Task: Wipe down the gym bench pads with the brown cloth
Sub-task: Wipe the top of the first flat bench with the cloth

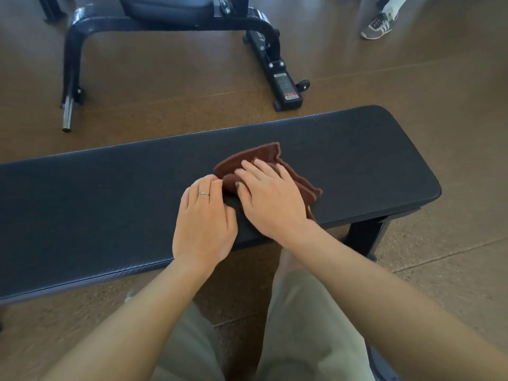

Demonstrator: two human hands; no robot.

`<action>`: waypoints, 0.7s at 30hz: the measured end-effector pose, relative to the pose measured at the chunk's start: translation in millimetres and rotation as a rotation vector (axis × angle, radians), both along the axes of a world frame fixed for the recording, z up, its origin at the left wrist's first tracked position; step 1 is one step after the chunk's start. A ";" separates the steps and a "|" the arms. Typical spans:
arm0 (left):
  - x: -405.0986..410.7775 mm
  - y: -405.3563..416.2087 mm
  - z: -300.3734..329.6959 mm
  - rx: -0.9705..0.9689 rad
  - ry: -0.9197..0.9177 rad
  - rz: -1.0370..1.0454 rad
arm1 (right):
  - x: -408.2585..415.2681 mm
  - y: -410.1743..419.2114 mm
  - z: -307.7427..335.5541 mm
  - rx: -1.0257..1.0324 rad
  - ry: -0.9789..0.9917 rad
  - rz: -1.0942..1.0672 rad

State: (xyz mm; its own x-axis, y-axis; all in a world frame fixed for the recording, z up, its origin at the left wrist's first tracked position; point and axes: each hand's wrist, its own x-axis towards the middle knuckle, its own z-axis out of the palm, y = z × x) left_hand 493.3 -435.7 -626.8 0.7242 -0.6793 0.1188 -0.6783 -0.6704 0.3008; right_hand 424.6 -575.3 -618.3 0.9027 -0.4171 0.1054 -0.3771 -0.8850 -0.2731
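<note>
A long black bench pad (110, 193) runs across the view from left to right. A crumpled brown cloth (264, 158) lies on it right of the middle. My right hand (270, 196) lies flat on the cloth with straight fingers pressing it down. My left hand (204, 218) rests on the pad just left of the cloth, its fingers curled at the cloth's near-left edge; whether they pinch the cloth is hidden.
A second black bench (170, 12) with a curved metal frame stands on the brown floor behind. A person's sneaker (378, 26) shows at the top right. My legs in light trousers (302, 325) are below the pad. The pad's right leg (365, 237) stands near my right forearm.
</note>
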 end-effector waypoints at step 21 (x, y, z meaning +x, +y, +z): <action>-1.7 -0.7 -2.7 -0.015 -0.037 0.005 | 62.3 -55.5 -12.0 -0.133 -0.123 -0.227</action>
